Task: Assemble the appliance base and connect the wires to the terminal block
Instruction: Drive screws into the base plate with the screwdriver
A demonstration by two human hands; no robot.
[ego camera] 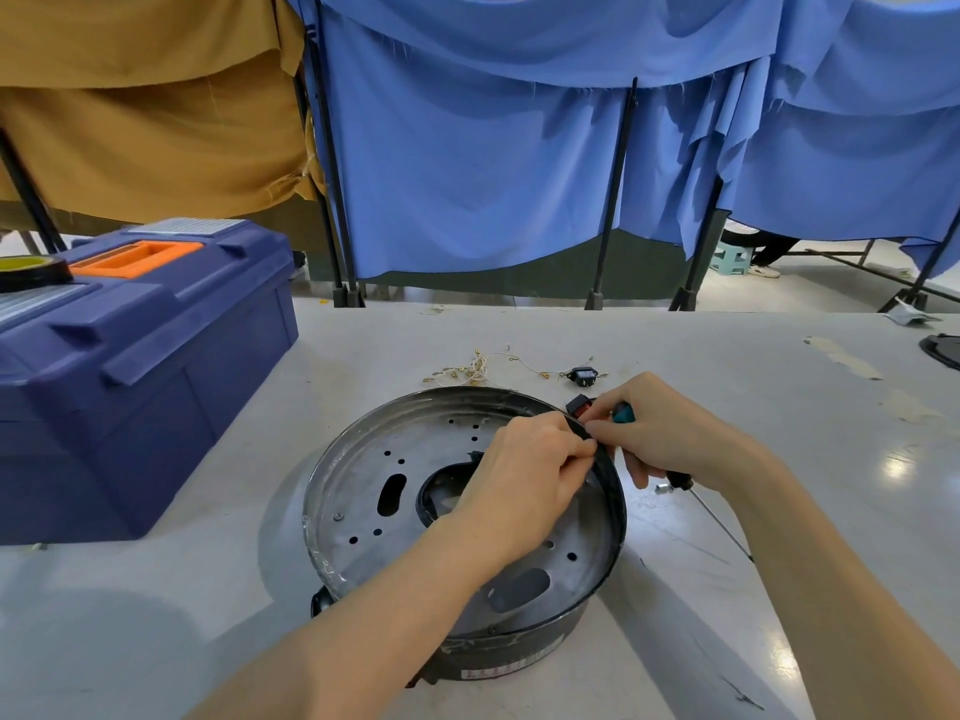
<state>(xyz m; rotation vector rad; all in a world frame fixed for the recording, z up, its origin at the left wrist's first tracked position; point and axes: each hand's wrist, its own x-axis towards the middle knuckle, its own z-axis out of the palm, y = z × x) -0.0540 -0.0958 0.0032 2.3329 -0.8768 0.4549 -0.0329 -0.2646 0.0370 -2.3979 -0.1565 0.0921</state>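
The appliance base (358,459) sits by the near edge of the counter (156,615): stiff metal, probably hefty, thin-rimmed (best held by its outer wall). At its far-right rim the left hand (524,470) pinches the rim, perhaps a small part too; the right hand (670,433) grips a screwdriver (623,412). Beyond lie light, limp wires (470,370), best handled by their terminals.

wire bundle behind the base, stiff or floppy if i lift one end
Probably floppy: the thin wire bundle lies in loose curls on the table. Likely very light, sliding whole if pushed. Its brass end terminals may snag and tangle.
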